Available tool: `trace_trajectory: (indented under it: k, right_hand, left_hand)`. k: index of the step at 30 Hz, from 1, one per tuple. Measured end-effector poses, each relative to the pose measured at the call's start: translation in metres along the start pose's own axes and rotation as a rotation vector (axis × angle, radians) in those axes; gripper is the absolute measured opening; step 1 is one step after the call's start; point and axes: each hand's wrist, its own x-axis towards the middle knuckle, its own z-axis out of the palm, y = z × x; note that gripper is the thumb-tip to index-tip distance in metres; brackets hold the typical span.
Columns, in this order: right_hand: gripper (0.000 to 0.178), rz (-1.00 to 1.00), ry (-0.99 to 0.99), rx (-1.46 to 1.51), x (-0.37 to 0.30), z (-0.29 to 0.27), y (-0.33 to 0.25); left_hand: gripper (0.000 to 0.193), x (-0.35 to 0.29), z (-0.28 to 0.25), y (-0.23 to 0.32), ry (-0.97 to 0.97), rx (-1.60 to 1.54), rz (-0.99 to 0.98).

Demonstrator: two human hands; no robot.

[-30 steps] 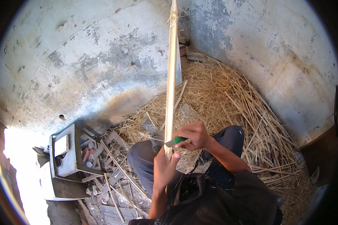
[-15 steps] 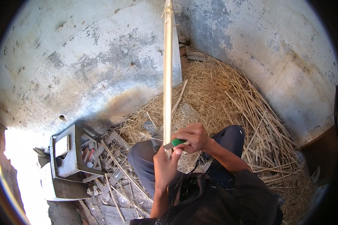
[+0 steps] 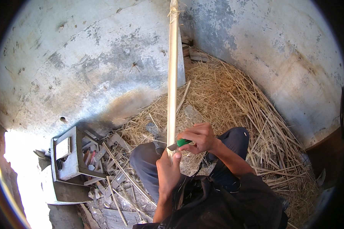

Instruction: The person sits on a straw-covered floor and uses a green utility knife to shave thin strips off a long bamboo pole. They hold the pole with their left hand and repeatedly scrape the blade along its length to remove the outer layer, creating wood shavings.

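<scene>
A long pale strip of split wood, perhaps bamboo (image 3: 172, 76), stretches up from my lap and past the top of the view. My left hand (image 3: 168, 167) is wrapped round its near end, with the thumb along the right side. In my right hand (image 3: 199, 138) is a knife with a green handle (image 3: 184, 142). Its short blade lies across the strip just above my left thumb. My right fingers are curled round the handle and hide part of it. Near the strip's far end, thin shavings (image 3: 174, 10) curl off.
Loose shavings and thin sticks (image 3: 271, 126) are heaped across the floor at the right and ahead. A wooden box-like stand (image 3: 70, 168) sits at the left among scrap wood pieces (image 3: 116, 183). Worn plaster walls (image 3: 103, 57) close in ahead and at the right. My bent knees flank the work.
The knife and my right hand have shifted slightly up and to the right. The strip has tilted a little to the right at its far end. My left hand keeps its grip.
</scene>
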Motion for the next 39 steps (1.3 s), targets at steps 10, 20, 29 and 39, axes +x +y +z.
trace_trajectory:
  k: [10, 20, 29, 39]
  right_hand:
    - [0.044, -0.029, 0.012, -0.059, -0.001, 0.000, 0.002]
    - [0.045, -0.070, 0.009, -0.123, -0.001, -0.001, 0.001]
    - [0.045, -0.083, 0.049, -0.140, 0.001, 0.001, -0.001]
    - [0.047, -0.052, 0.054, -0.132, 0.002, 0.001, 0.001]
  left_hand:
    - [0.035, -0.003, -0.003, -0.002, -0.024, -0.006, -0.037]
    - [0.038, -0.007, -0.007, -0.002, -0.047, 0.037, -0.092]
    - [0.045, -0.013, -0.006, -0.008, 0.006, -0.019, -0.036]
    - [0.051, -0.022, -0.011, -0.016, -0.004, 0.000, -0.066]
